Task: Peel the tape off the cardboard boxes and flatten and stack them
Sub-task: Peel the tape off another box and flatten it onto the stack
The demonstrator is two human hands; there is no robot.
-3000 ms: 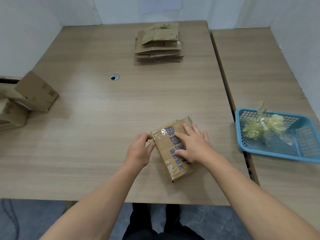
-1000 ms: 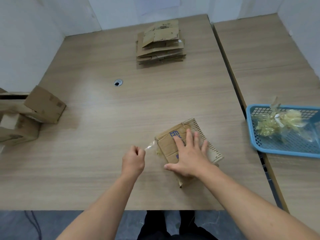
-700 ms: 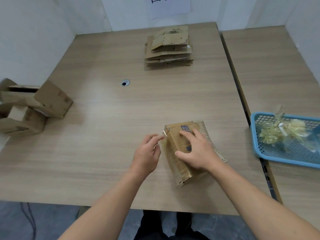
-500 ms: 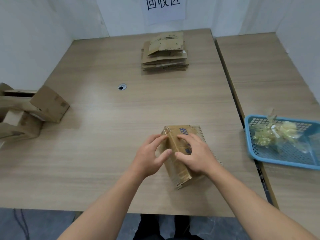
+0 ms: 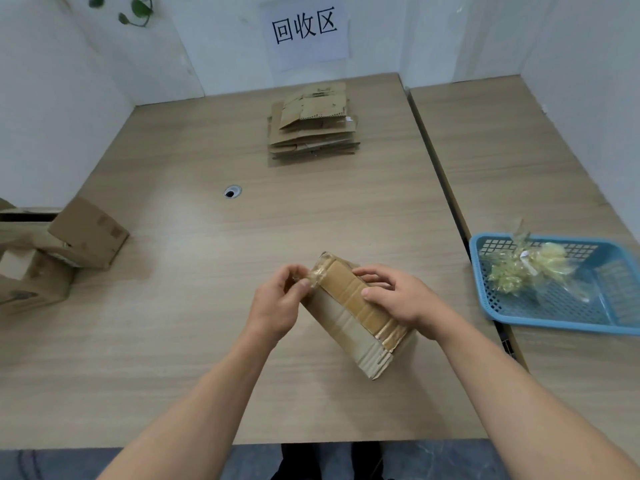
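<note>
Cardboard box [image 5: 346, 317] now tipped up on edge near the front of the table [image 5: 194, 306], no longer flat under the palm. Left hand [image 5: 277, 303] pinches tape [image 5: 318, 274] end at far corner; right hand [image 5: 398, 296] curls fingers over the top edge, steadying. Next seam's peel looks begun

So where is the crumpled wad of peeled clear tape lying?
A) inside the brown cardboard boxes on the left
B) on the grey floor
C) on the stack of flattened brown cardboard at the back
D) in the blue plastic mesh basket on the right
D: the crumpled wad of yellowish clear tape sits inside the blue plastic mesh basket on the right-hand table.
</note>
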